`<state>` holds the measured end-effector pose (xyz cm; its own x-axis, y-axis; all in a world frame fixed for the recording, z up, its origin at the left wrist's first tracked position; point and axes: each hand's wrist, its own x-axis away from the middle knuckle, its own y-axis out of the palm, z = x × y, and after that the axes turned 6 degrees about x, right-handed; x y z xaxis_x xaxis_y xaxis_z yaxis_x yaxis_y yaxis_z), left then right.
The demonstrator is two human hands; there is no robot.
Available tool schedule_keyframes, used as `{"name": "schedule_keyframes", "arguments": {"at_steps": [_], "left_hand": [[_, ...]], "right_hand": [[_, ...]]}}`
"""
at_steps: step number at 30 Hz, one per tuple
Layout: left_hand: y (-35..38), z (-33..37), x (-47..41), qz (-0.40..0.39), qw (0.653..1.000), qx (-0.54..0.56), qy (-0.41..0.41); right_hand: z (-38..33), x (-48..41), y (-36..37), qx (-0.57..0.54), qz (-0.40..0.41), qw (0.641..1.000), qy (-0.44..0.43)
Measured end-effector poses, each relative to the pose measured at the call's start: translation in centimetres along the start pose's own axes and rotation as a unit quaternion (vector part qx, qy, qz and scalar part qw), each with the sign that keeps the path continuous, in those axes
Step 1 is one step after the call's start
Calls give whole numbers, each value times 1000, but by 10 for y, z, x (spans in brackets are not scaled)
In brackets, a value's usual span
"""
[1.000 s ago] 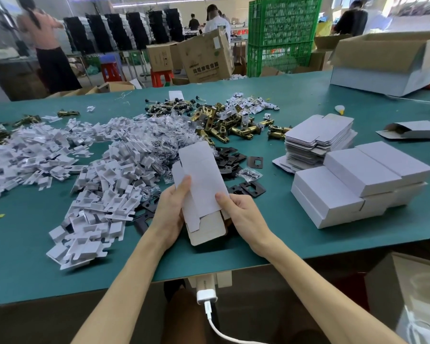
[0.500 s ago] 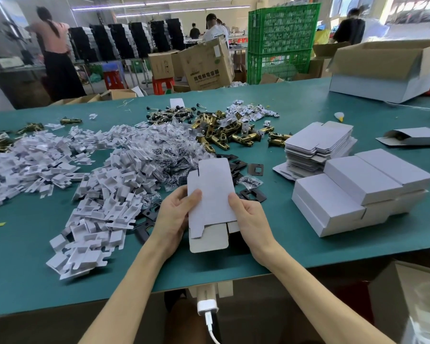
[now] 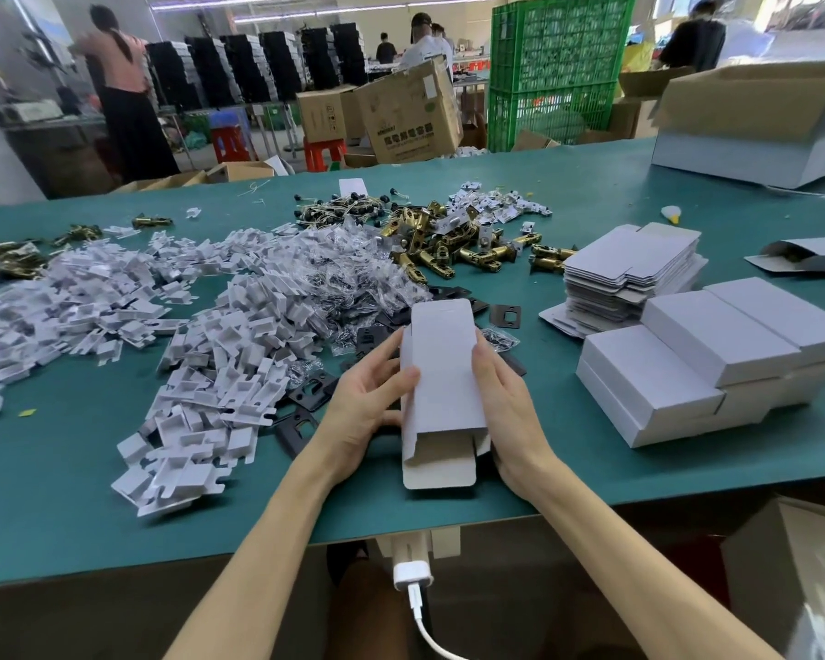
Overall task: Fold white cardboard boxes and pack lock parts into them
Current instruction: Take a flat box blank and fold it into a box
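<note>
A white cardboard box (image 3: 441, 373) stands half-formed between both hands above the green table (image 3: 67, 493), its near end open with a flap hanging toward me. My left hand (image 3: 367, 412) grips its left side, thumb on the top face. My right hand (image 3: 506, 397) grips the right side. Brass latch parts (image 3: 453, 245) lie piled behind it, black plates (image 3: 505, 315) beside and under it. White folded inserts (image 3: 210, 373) and bagged screws (image 3: 334, 269) spread to the left. Flat box blanks (image 3: 632, 259) and finished boxes (image 3: 687, 364) sit to the right.
A large open carton (image 3: 753, 121) stands at the far right, and a small opened box (image 3: 810, 254) lies near it. Green crates (image 3: 558, 69) and brown cartons (image 3: 406, 111) stand beyond the table. Several people work in the background. A charger and cable (image 3: 413, 574) hang at the table's near edge.
The flat blank has been squeezed open into a tube shape and turned straighter toward me. Both hands have shifted along its sides.
</note>
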<state>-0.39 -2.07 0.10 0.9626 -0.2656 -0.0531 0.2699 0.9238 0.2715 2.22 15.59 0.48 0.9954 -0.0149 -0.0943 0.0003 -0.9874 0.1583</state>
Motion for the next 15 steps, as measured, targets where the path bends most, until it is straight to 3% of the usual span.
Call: {"name": "schedule_keyframes", "arguments": {"at_steps": [5,15], "left_hand": [[2,0,2,1,999,-35,7],[-3,-4,0,31,998,-46,14]], "right_hand": [[3,-2,2,27,-26,999,-25],[8,-3,-2,10,13,1000,-3]]}}
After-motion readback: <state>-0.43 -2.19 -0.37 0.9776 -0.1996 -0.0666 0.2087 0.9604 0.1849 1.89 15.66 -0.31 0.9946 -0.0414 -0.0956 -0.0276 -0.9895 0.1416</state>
